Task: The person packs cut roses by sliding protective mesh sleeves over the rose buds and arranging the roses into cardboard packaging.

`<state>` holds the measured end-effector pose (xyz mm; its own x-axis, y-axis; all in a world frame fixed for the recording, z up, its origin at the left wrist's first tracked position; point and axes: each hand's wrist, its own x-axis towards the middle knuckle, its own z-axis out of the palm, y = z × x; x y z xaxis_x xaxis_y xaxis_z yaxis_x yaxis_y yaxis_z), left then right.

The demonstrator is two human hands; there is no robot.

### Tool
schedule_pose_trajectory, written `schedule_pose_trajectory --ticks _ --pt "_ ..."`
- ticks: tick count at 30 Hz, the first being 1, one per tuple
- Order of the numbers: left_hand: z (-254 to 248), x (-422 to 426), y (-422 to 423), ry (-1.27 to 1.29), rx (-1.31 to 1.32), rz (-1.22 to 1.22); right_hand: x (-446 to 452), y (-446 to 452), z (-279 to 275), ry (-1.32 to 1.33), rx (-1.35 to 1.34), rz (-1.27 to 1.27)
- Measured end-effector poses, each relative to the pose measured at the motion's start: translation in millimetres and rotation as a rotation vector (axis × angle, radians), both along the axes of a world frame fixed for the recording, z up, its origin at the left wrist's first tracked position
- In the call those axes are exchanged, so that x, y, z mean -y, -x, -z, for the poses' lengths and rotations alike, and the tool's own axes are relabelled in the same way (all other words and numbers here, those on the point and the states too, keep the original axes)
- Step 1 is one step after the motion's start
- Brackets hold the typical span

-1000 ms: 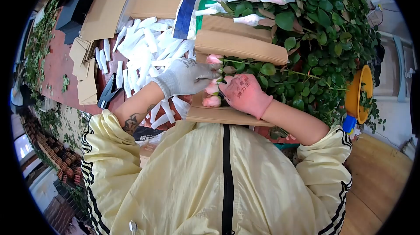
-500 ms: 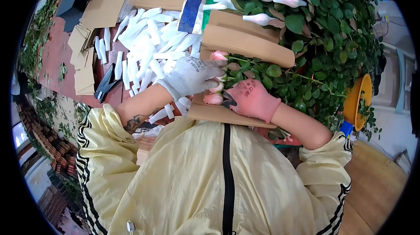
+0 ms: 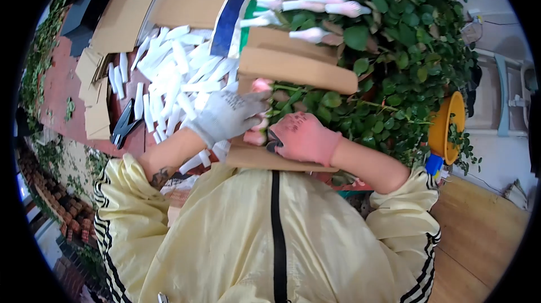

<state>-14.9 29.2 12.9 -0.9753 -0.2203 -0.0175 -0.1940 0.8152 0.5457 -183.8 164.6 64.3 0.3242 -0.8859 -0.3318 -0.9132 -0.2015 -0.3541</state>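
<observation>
Pink roses with leafy stems lie on brown corrugated cardboard (image 3: 298, 70), their heads toward the left. My left hand (image 3: 230, 113), in a grey-white glove, reaches over the rose heads with its fingers on them; whether it grips one is hidden. One rose head (image 3: 261, 85) shows just above its fingers, and another (image 3: 255, 137) lies below them. To the right, my right hand (image 3: 301, 138), in a pink glove with dark fingertips, is curled low over the stems near the cardboard's lower flap (image 3: 276, 161). What its fingers hold, if anything, cannot be made out.
White mesh sleeves (image 3: 169, 72) are heaped on the red table (image 3: 62, 100), beside a black stapler (image 3: 125, 124) and small cardboard pieces (image 3: 97, 111). Sleeved roses (image 3: 346, 9) lie on foliage at the top. A yellow basin (image 3: 446, 128) stands at the right.
The whole view has shifted, placing the table items farther left. My right hand has moved from the rose heads down toward the lower flap. My left hand's fingers have spread a little over the roses.
</observation>
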Motion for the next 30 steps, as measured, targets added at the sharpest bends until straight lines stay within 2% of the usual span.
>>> schedule_pose_trajectory --ticks 1,2,3,4,5,6,7,8,10,11,12,15,17,18,20,21,22,24,25,26,27,28,29,30 --pt "3.0 -0.8 0.2 0.014 0.009 -0.024 5.9 8.1 -27.7 0.037 0.092 0.094" --pt "4.9 -2.8 -1.5 0.022 0.024 -0.052 6.7 18.8 -47.8 0.256 -0.016 0.22" --pt "4.9 -1.9 -3.5 0.092 -0.097 0.0 7.1 31.9 -65.2 0.478 -0.118 0.34" --pt "1.6 -0.9 -2.4 0.102 -0.104 -0.004 19.6 55.6 -79.4 0.438 0.007 0.479" --pt "-3.3 -0.5 -0.8 0.062 -0.011 0.003 22.8 73.8 -77.0 0.561 -0.403 0.524" --pt "-8.7 -0.4 0.4 0.027 0.085 0.017 26.4 94.4 -67.2 0.508 -0.436 0.533" --pt "-11.4 -2.9 -0.7 0.055 -0.069 -0.013 19.6 102.8 -53.3 0.467 -0.381 0.517" --pt "-21.5 0.0 -4.2 0.079 -0.07 -0.002 19.1 108.1 -45.9 0.433 -0.325 0.496" --pt "-49.8 11.8 -12.8 -0.156 -0.411 -0.143 16.8 99.4 -50.5 0.284 -0.128 0.627" --pt "-59.8 19.1 -14.3 -0.238 -0.508 -0.307 13.9 97.8 -47.2 0.322 -0.099 0.67" --pt "-55.7 33.1 -15.0 -0.287 -0.455 -0.568 14.6 100.0 -43.5 0.324 -0.092 0.674" --pt "-36.5 68.5 12.0 -0.326 -0.489 -0.637 14.3 99.2 -41.2 0.375 0.039 0.637" --pt "-39.4 77.1 29.0 -0.728 0.071 -0.625 14.8 91.8 -51.2 0.371 0.062 0.654" --pt "-41.3 76.9 30.5 -0.729 0.065 -0.629 14.4 94.3 -52.6 0.373 0.059 0.647" --pt "-44.6 72.0 27.8 -1.086 -0.298 -0.423 7.6 103.0 -49.8 0.626 0.144 0.715" --pt "-60.1 62.8 25.0 -1.09 -0.332 -0.331 1.2 106.2 -47.3 0.607 0.151 0.716" --pt "-57.7 60.9 21.7 -1.097 -0.326 -0.341 -2.6 112.9 -45.5 0.598 0.303 0.797" --pt "-55.8 68.7 21.9 -0.612 -0.32 -0.545 -3.6 122.1 -45.4 0.583 0.605 0.947" --pt "-52.7 79.2 17.4 -0.447 -0.208 -0.544 -4.8 119.4 -45.3 0.582 0.607 0.945" --pt "-51.7 80.7 15.0 -0.446 -0.208 -0.546 -6.4 115.6 -46.3 0.596 0.604 0.999" --pt "-53.9 81.5 13.9 -0.45 0.01 -0.465 -6.8 113.8 -47.4 0.611 0.601 1.052" --pt "-55.4 80.9 15.6 -0.564 0.112 -0.457 -5.3 115.6 -46.8 0.618 0.601 1.045" --pt "-56.8 80.1 17.3 -0.667 0.22 -0.454 -4.5 117.6 -43.7 0.597 0.624 0.965" --pt "-56.8 76.8 17.5 -0.666 0.218 -0.456 -4.5 118.6 -41.0 0.571 0.646 0.886"
